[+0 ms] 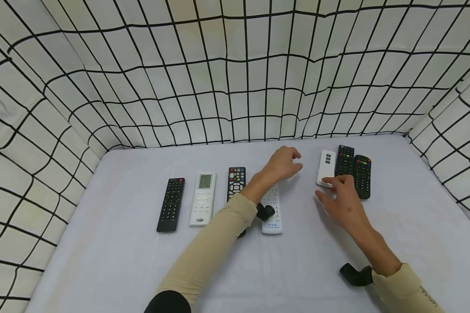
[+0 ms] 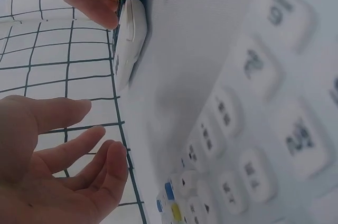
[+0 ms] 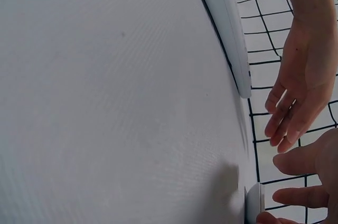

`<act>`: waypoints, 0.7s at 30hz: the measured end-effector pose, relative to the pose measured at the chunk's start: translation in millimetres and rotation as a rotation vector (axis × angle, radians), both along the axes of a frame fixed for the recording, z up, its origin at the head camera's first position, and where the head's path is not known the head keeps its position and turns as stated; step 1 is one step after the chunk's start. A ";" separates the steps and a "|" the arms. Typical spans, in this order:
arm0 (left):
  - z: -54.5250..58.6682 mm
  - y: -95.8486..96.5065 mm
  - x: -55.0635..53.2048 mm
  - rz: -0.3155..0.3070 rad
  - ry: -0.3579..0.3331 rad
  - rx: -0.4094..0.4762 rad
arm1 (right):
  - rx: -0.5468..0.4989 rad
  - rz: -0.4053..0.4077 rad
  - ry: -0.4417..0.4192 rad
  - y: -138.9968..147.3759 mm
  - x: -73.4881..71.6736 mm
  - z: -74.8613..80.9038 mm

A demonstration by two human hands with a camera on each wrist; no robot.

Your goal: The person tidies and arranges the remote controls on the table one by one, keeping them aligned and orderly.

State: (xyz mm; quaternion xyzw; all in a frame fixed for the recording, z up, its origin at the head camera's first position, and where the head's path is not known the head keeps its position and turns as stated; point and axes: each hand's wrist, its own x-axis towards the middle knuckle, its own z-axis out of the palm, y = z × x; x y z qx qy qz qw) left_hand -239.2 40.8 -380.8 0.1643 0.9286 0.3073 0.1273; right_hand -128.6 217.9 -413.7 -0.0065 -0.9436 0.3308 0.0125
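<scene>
My left hand hovers beyond the upper end of a white many-button remote control, fingers loosely bent around nothing. That remote's keys fill the near side of the left wrist view. At the right, my right hand is at the lower end of a small white remote control, thumb and forefinger spread apart. Its fingertips look close to or touching that end; the contact is unclear. Two black remotes, one with coloured keys and one with a rounded end, lie beside the small white one.
Left of my left forearm lie a black remote, a white remote with a display and another black remote, partly covered by the sleeve. A white cloth covers the table. Black netting surrounds its back and sides.
</scene>
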 end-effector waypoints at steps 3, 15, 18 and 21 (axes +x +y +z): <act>-0.6 5.6 -1.5 -0.005 -0.009 -0.007 | 0.009 0.006 0.004 -0.4 1.0 -0.6; -7.7 22.9 -8.3 -0.023 -0.011 -0.056 | 0.055 0.011 -0.065 0.0 -1.7 -0.8; -10.2 24.1 -10.2 -0.019 -0.008 -0.071 | 0.068 0.007 -0.068 -0.6 -3.3 -0.8; -13.0 25.5 -13.0 -0.012 -0.008 -0.083 | 0.083 0.011 -0.046 -0.2 -4.0 -1.3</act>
